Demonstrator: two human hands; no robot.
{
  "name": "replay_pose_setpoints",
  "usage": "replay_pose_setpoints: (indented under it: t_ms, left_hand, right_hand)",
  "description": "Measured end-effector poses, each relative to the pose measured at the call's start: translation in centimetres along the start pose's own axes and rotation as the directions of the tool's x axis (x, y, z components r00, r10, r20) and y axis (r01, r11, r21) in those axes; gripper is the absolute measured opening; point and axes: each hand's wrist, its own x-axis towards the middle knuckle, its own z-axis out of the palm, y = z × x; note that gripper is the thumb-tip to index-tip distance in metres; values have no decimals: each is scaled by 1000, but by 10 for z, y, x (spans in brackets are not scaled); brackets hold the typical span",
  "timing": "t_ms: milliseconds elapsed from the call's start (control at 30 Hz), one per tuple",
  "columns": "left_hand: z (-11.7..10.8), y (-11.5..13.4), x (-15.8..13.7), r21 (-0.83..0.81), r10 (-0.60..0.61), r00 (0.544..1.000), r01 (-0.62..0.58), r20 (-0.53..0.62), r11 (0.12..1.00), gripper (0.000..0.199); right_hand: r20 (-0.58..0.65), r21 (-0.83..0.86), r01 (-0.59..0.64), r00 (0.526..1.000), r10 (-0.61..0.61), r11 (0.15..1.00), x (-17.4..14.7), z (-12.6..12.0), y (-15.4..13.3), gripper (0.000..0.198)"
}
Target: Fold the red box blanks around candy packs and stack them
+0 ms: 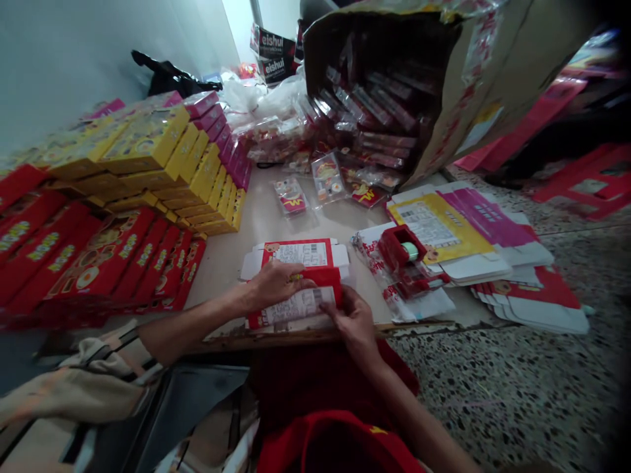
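A red cardboard box (pixel 296 305) with a white printed panel is held between my two hands at the table's front edge. My left hand (pixel 276 284) grips its upper side, the thumb lying along the top. At the right end my right hand (pixel 353 320) pinches the box, thumb on the printed face and fingers behind. Just beyond lies a flat red-and-white carton (pixel 318 251), partly covered by the held box and my left hand. To the right, a red tape dispenser (pixel 401 253) with a pale green roll rests on clear plastic packaging.
Stacks of red boxes (pixel 125 259), yellow boxes (pixel 162 148) and pink boxes (pixel 221 131) stand at left. A large cardboard carton (pixel 473 92) lies tipped at the back, spilling plastic-wrapped packs (pixel 328 179). Flat carton blanks (pixel 458 226) overhang the table's right edge.
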Motion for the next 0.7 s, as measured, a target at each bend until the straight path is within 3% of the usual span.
replay_pose_setpoints:
  t_ms: [67,100,167,233,267,333,467,500,567,633,700]
  left_hand:
    - [-7,20,-1,-219,-157,977,123,-144,968,41]
    - [-7,33,-4,-391,-254,952,171,-173,904,40]
    - [-1,56,-12,-732,-418,900,204,-120,650,41]
    - [11,71,-25,-890,-507,861,195,-47,413,44]
    - [17,74,-31,-905,-542,838,188,-54,381,45]
    - [27,71,-45,-892,-606,781,160,-148,423,48]
    - [45,56,-66,-869,-676,640,26,-365,494,76]
    - [49,55,-70,-868,-669,640,7,-378,497,76]
    - [56,55,-74,-879,-631,689,-19,-357,476,68]
    - [60,57,-77,-913,-597,740,-58,-311,404,60]
    - [60,59,-79,-943,-595,762,-63,-257,326,51]
  right_hand:
    - [-224,-124,134,961,-160,983,-2,-2,-10,72]
    - [-249,-133,183,945,-212,974,-2,-3,-18,87]
    - [-157,2,204,967,-201,979,0,-4,-36,102]
    - [-5,193,119,993,-120,974,3,-2,-53,95]
    - [54,251,62,996,-78,966,4,-1,-59,91]
    - [154,287,-38,988,-7,957,4,3,-64,88]
    - [388,224,-207,915,107,952,-9,5,-60,79]
    - [414,209,-223,902,121,952,-13,5,-59,76]
    - [417,191,-226,900,130,955,-19,4,-58,74]
    - [396,162,-236,905,156,958,-20,5,-58,71]
    - [341,116,-253,919,201,960,-18,7,-58,55]
